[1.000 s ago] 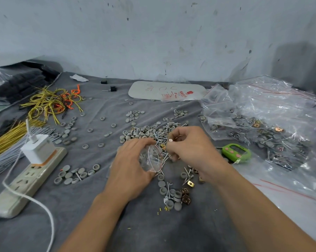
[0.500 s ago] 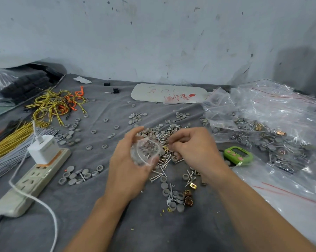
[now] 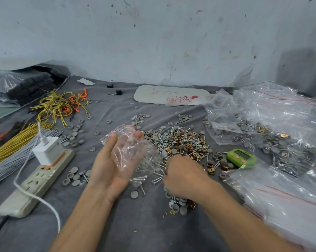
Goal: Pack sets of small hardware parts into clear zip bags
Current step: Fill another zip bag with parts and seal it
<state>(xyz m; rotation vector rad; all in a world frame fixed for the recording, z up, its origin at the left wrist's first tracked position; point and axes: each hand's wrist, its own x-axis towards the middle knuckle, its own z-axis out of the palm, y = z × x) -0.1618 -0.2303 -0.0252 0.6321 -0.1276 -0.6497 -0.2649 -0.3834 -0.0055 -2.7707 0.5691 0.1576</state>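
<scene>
My left hand point(image 3: 115, 164) is turned palm up. Its fingers point(image 3: 139, 134) and thumb are curled round a clear zip bag point(image 3: 129, 150). The bag is thin, crinkled film with a red line along its mouth, and it lies across the palm. My right hand point(image 3: 184, 177) is knuckles up, just right of the bag. Its fingers point(image 3: 170, 165) are curled down into the parts pile point(image 3: 179, 142); I cannot tell whether they have hold of anything.

The parts pile lies beyond and beneath the right fingers. It mixes bright steel screws with flat round heads, matt grey round caps and folded brass-coloured square clips. Loose screws point(image 3: 158, 180) lie between the two hands on the counter point(image 3: 144, 230). A flat grey disc point(image 3: 134, 194) lies just nearer me than the left palm.

Right of the right fingers lies a green oval timer point(image 3: 241, 157). Beyond it, filled clear bags point(image 3: 262, 130) form a glossy heap. Flat empty bags point(image 3: 290, 200) are stacked to the near right. Left of the left fingers lies a cream power strip point(image 3: 35, 182) with a white cube charger point(image 3: 48, 152) plugged in. Further left and beyond are yellow wire loops point(image 3: 60, 106).

The counter is covered by a wrinkled dark grey cloth. Behind it, a pale wall point(image 3: 153, 42) is scuffed and spotted
</scene>
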